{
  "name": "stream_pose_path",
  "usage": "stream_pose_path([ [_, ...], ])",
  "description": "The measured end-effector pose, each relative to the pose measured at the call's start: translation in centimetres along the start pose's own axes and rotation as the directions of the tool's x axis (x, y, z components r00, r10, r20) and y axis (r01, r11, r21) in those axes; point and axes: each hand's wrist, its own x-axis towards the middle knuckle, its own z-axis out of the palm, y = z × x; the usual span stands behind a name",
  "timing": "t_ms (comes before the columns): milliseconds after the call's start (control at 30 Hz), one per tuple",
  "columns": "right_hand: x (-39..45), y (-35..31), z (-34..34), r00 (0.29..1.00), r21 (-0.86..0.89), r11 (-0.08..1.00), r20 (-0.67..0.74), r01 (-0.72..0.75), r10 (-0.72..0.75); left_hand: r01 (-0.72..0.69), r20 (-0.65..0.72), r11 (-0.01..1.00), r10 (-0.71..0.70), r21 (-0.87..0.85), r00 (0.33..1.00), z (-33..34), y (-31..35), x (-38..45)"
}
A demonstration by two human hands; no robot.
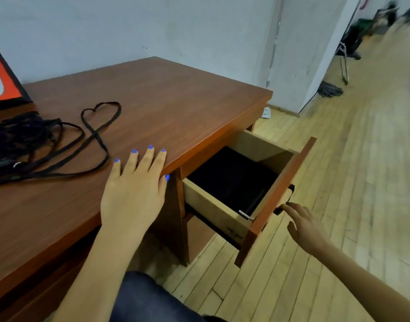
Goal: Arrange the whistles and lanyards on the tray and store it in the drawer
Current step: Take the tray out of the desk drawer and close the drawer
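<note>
- Count: one wooden desk (166,98), one pulled-out drawer (243,189), one dark handle (286,199) on the drawer front, two hands.
- The black lanyards (59,145) lie on the desk top at the left, in a loose tangle of cords. Their number cannot be told; one loop (101,115) lies out toward the far side.
- No whistle can be made out for certain; a small pale spot sits in the dark bundle at the left edge.
- The left hand (134,191) rests flat on the desk top near its right edge, just right of the lanyards. Fingers are straight and slightly spread; the thumb hangs over the desk edge. It holds nothing.
- The right hand (301,225) reaches to the drawer front from the near right. Its forefinger (290,209) is stretched out and its tip meets the handle; the other fingers are loosely curled, closed on nothing.
- The drawer interior is dark; a flat black tray (231,180) appears to lie in it, but its edges are hard to make out.
- A red and black board (1,80) at the far left is cut off by the picture edge.
- The room beyond, at the far right, is blurred.
- A dark trouser knee (143,298) shows at the near edge.
</note>
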Motion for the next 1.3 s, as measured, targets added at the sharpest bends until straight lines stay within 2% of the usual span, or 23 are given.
stream_pose_path([
  [167,-3.2,1.9,-1.5,0.991,-0.030,0.994,0.074,-0.108,0.110,-0.005,0.004,1.000,0.005,0.029,1.000,0.0,0.0,0.0],
  [267,-4.0,2.0,-2.4,0.984,0.051,0.984,0.064,-0.170,0.166,0.006,-0.003,0.999,-0.006,0.051,1.000,0.0,-0.1,0.0],
  [333,-3.4,1.1,-4.5,0.964,0.223,0.946,-0.070,-0.236,0.257,0.012,-0.010,0.998,-0.011,0.057,1.000,0.0,0.0,-0.1],
  [400,-1.9,-0.5,-8.0,0.897,0.410,0.885,-0.270,-0.220,0.349,0.014,-0.004,0.997,-0.013,0.071,1.000,0.1,0.0,0.0],
  [467,0.1,-2.7,-11.7,0.840,0.465,0.875,-0.414,-0.135,0.349,0.012,-0.015,0.998,-0.011,0.063,1.000,0.1,-0.1,0.1],
  [500,1.3,-3.9,-13.1,0.842,0.456,0.885,-0.440,-0.090,0.313,0.015,-0.017,0.998,-0.014,0.059,1.000,0.2,-0.1,0.1],
  [567,4.4,-6.5,-14.6,0.912,0.447,0.894,-0.351,-0.035,0.211,0.017,-0.027,0.998,-0.015,0.064,1.000,0.2,-0.1,0.0],
  [633,8.0,-9.2,-14.3,0.993,0.404,0.914,-0.091,-0.029,0.072,0.014,-0.032,0.998,-0.012,0.058,0.999,0.2,-0.2,-0.1],
  [667,9.7,-10.5,-13.5,0.996,0.363,0.931,0.084,-0.033,0.003,0.013,-0.028,0.998,-0.012,0.054,1.000,0.2,-0.1,-0.1],
  [700,11.1,-11.7,-12.4,0.963,0.325,0.945,0.265,-0.035,-0.055,0.011,-0.025,0.998,-0.010,0.054,1.000,0.2,-0.1,-0.1],
  [767,13.0,-13.5,-9.0,0.831,0.237,0.971,0.546,-0.029,-0.108,0.009,-0.026,0.999,-0.008,0.050,1.000,0.1,-0.1,-0.1],
  [833,13.3,-13.7,-5.4,0.731,0.090,0.996,0.681,-0.027,-0.041,0.006,-0.028,0.999,-0.005,0.040,1.000,0.0,-0.2,-0.1],
  [900,13.0,-12.6,-3.0,0.703,-0.072,0.997,0.708,-0.017,0.063,0.002,-0.026,0.999,-0.001,0.034,1.000,0.1,-0.3,-0.2],
  [967,12.5,-11.4,-2.4,0.729,-0.151,0.989,0.675,-0.010,0.110,0.005,-0.031,1.000,-0.004,0.023,1.000,0.2,-0.3,-0.1],
  [1067,11.9,-9.9,-2.9,0.802,-0.178,0.984,0.588,0.001,0.106,0.008,-0.027,1.000,-0.008,0.012,1.000,0.2,-0.1,-0.2],
  [1200,10.7,-7.8,-3.0,0.752,-0.194,0.979,0.634,-0.070,0.180,0.003,0.001,1.000,-0.004,0.017,1.000,0.0,-0.3,-0.2],
  [1300,10.0,-6.3,-3.0,0.761,-0.150,0.979,0.617,-0.139,0.202,0.007,0.018,1.000,-0.007,0.011,1.000,-0.2,-0.2,-0.3],
])
